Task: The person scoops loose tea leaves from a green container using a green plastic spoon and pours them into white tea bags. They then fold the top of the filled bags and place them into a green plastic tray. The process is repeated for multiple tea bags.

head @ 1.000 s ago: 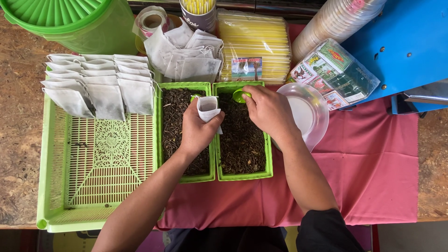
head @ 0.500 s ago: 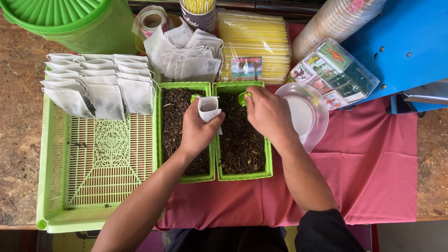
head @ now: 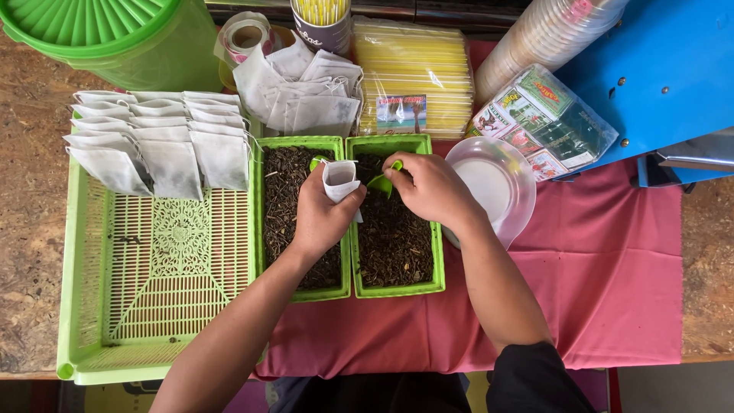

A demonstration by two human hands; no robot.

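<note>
Two hands over two green boxes of dark dry leaves. Left hand (head: 321,218) curled around a small white paper bag (head: 339,180), pinching it so the top stays open and faces up. Bag thin and soft-looking, a bit crumpled, white all over, held upright just above the wall between the two boxes. Right hand (head: 430,187) closed on a little green scoop (head: 382,182), fingers pressed together on its handle, scoop tip just beside the open mouth of the bag. A second bit of green (head: 318,162) peeking out behind the bag; cannot tell what it is.

Under the hands, left green box (head: 264,222) and right green box (head: 436,268) side by side and touching, both full of dark brown crumbly leaves. Both sitting on a pink cloth (head: 612,291) spread over the brown counter (head: 30,229).

Just right of the boxes, a clear round plastic lid (head: 497,187), touching the right box. Left of the boxes, a big flat green tray (head: 84,306) with a lacy pattern of holes. Many filled white bags (head: 157,145) lined up in rows at the far end of the tray. Behind the boxes, a loose heap of flat empty white bags (head: 298,92). Next to that, a pack of yellow straws (head: 417,73), then some colourful packets in clear wrap (head: 543,118). Far left corner, a large green tub with a lid (head: 115,34). Far right, something blue and flat (head: 665,69).
</note>
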